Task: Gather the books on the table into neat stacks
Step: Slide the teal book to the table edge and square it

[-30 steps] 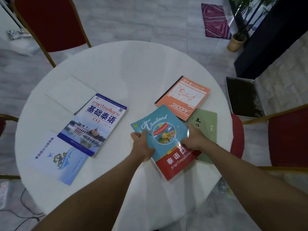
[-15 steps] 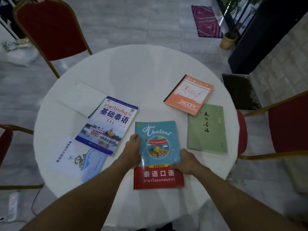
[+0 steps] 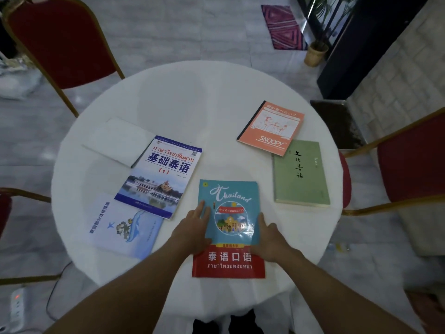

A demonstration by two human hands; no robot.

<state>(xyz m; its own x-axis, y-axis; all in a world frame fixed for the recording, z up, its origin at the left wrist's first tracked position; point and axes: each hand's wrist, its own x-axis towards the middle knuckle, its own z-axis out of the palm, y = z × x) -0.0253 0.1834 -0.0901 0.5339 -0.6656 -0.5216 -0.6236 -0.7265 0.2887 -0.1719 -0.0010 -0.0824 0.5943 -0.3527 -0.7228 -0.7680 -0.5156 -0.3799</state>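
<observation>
A teal and red Thailand book (image 3: 228, 227) lies flat and square near the front edge of the round white table (image 3: 192, 104). My left hand (image 3: 192, 227) rests on its left edge and my right hand (image 3: 269, 237) on its right edge. A green book (image 3: 299, 173) lies to the right, with an orange Snoopy notebook (image 3: 272, 127) overlapping its top corner. On the left, a blue and white textbook (image 3: 161, 175) overlaps a white book (image 3: 118, 141) and a pale blue booklet (image 3: 122, 227).
Red chairs with gold frames stand at the back left (image 3: 60, 42), the right (image 3: 409, 160) and the left edge. A dark tray (image 3: 337, 124) sits on the floor beyond the right rim. A power strip (image 3: 18, 307) and cable lie on the floor at the lower left.
The Thailand book was pulled off the green book, turned straight and slid toward the table's front. Both hands stayed on its two sides. The green book is now fully uncovered.
</observation>
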